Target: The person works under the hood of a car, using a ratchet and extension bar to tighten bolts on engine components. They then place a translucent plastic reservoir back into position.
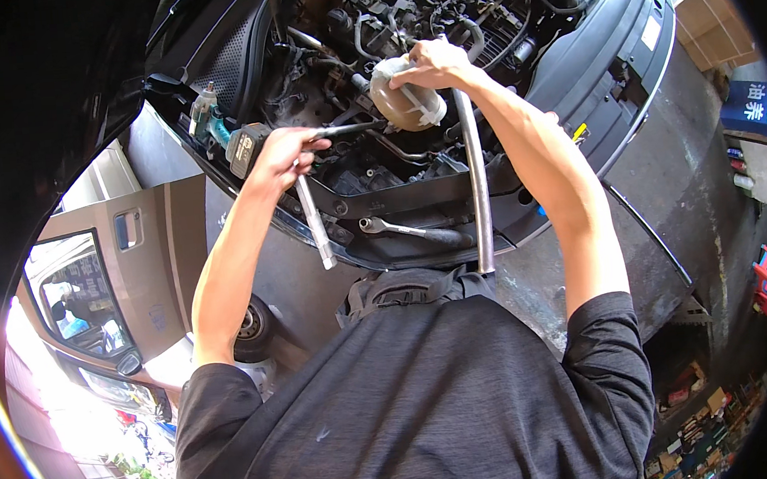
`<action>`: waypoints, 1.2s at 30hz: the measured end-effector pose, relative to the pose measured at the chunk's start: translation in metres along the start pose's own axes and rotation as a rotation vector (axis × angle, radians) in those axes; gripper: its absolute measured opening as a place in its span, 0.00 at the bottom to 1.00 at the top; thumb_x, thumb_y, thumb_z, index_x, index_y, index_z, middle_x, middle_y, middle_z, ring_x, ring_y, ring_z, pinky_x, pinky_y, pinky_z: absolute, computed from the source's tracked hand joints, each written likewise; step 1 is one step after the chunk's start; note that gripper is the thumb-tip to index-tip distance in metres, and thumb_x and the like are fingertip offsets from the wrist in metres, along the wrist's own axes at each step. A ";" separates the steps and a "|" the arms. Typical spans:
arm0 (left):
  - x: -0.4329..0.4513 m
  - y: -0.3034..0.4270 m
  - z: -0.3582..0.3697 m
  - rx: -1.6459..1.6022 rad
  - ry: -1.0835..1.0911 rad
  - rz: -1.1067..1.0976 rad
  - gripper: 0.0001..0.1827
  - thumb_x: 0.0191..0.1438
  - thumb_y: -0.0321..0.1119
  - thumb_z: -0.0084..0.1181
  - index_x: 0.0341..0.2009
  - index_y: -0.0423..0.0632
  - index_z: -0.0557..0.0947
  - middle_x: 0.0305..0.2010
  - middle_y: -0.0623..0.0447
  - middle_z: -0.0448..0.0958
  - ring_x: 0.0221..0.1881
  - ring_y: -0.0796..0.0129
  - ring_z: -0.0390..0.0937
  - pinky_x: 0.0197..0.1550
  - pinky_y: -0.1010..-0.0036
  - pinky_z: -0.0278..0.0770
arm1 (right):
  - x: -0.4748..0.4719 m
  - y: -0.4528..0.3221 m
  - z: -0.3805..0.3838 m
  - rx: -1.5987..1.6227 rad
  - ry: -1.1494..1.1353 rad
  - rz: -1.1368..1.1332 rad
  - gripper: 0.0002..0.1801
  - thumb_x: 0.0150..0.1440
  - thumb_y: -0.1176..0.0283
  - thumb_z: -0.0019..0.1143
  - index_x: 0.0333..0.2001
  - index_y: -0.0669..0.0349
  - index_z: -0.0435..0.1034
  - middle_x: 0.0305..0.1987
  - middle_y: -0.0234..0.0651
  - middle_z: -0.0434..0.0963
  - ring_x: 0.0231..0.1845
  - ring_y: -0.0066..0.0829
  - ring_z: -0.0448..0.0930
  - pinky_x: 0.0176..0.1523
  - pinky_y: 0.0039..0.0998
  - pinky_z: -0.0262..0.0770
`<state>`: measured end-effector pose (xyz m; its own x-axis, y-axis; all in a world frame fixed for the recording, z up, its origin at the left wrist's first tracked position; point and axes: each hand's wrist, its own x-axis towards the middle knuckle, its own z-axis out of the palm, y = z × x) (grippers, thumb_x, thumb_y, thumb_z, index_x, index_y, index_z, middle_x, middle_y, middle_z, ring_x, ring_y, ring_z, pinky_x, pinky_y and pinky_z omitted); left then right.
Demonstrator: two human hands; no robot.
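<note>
My left hand (287, 154) is closed around a metal bar tool (314, 219), whose lower end hangs over the car's front edge; a dark rod (351, 128) runs from the same hand into the engine bay. My right hand (436, 65) rests with its fingers on a translucent plastic coolant reservoir (406, 102), which sits tilted among hoses; whether it grips the reservoir is unclear. A long metal pipe (476, 185) stands below my right hand, its far end hidden. On the front trim lies a ratchet wrench (416, 230) with a dark handle.
A teal cordless power tool (218, 127) with a black battery lies on the fender side, left of my left hand. The engine (419, 7) fills the far part of the bay. Black radiator trim (586, 61) curves along the right. A van door (147, 238) stands at left.
</note>
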<state>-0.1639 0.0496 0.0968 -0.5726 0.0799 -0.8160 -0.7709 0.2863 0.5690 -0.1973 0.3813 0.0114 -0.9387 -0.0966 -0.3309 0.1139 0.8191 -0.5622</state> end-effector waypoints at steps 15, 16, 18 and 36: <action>-0.287 -0.059 -0.121 -0.149 -0.027 0.287 0.24 0.71 0.29 0.49 0.66 0.27 0.72 0.46 0.37 0.81 0.11 0.87 0.57 0.11 0.89 0.51 | -0.047 -0.070 0.141 -0.145 0.281 -0.033 0.36 0.47 0.46 0.75 0.48 0.67 0.81 0.39 0.45 0.87 0.42 0.46 0.88 0.50 0.41 0.84; -0.291 -0.065 -0.123 -0.175 -0.038 0.301 0.24 0.71 0.29 0.49 0.66 0.26 0.71 0.46 0.36 0.81 0.10 0.86 0.58 0.10 0.88 0.50 | -0.048 -0.069 0.145 -0.110 0.331 -0.035 0.36 0.47 0.48 0.77 0.51 0.66 0.79 0.42 0.46 0.87 0.45 0.47 0.88 0.53 0.42 0.83; -0.290 -0.076 -0.124 -0.239 -0.101 0.334 0.25 0.71 0.29 0.48 0.67 0.25 0.70 0.46 0.34 0.80 0.10 0.86 0.58 0.09 0.88 0.50 | -0.050 -0.068 0.147 -0.046 0.185 -0.031 0.36 0.48 0.48 0.76 0.51 0.65 0.79 0.43 0.47 0.87 0.46 0.47 0.88 0.53 0.43 0.83; -0.087 -0.005 0.216 -0.568 -0.696 0.301 0.15 0.73 0.36 0.48 0.46 0.37 0.81 0.36 0.49 0.83 0.15 0.77 0.62 0.22 0.77 0.64 | -0.371 -0.053 0.007 0.634 0.404 0.127 0.15 0.74 0.58 0.53 0.44 0.60 0.75 0.21 0.48 0.71 0.20 0.48 0.74 0.28 0.42 0.69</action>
<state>-0.0501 0.2472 0.1430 -0.6158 0.6788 -0.4000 -0.7432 -0.3319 0.5810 0.1471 0.3700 0.1587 -0.9381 0.2910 -0.1877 0.2796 0.3166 -0.9064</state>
